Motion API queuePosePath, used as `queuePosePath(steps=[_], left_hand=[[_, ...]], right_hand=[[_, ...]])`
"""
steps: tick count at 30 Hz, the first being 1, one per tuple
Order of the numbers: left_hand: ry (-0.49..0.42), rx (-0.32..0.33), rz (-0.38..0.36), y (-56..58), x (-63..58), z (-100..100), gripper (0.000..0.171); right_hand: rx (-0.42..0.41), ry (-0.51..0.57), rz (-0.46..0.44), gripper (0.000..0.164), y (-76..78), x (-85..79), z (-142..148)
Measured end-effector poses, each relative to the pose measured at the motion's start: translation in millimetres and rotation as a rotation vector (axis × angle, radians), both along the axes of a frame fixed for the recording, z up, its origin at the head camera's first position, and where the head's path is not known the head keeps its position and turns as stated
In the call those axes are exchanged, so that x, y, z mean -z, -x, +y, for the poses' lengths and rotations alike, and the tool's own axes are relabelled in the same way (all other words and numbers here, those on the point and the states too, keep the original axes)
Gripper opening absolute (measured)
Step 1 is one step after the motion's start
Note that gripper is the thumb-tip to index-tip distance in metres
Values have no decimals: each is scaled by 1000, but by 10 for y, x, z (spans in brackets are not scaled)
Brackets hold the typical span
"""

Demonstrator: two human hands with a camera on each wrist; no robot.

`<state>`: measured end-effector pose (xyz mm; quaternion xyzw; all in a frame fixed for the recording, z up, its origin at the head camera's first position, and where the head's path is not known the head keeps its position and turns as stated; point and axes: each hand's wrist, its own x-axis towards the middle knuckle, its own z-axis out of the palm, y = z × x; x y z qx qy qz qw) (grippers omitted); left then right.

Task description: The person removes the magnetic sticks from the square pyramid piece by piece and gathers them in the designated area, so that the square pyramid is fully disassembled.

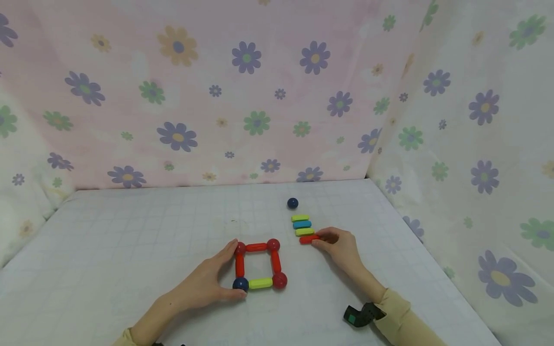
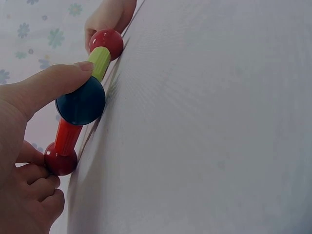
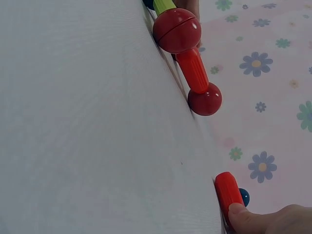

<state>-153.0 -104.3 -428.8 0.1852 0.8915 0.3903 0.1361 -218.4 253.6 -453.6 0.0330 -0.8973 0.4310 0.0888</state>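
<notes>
Red rod, one, loose: on the tabletop, right of the square frame, nearest of four rods in a row.

Right hand: grip closed in a pinch on the rod's right end; left end free, facing the frame.

Left hand: grip spans the frame's left side and holds it, thumb at the dark blue corner ball, a finger at the far-left red ball.

Handling, as judged: draw the rod towards the person, clear of its neighbour, before turning it; keep the pinch at one end so the other can meet a ball squarely; steady the frame lightly, as a hard squeeze could buckle a joint.

Also present: lime rod, just beyond the red one and likeliest to be knocked; blue rod; second lime rod; loose navy ball, beyond the row, liable to roll if struck; black device by the right cuff; flowered drape behind. Space between frame and row: no piece in the way.
</notes>
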Motion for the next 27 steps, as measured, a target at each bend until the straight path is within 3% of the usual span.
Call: queuePosePath(steps=[22, 27], left_hand=[[19, -19, -10, 15, 14, -6, 114], [9, -16, -24, 12, 23, -10, 115]], right_hand=[[3, 0, -8, 23, -3, 3, -13], [4, 11, -10, 25, -35, -118, -13]])
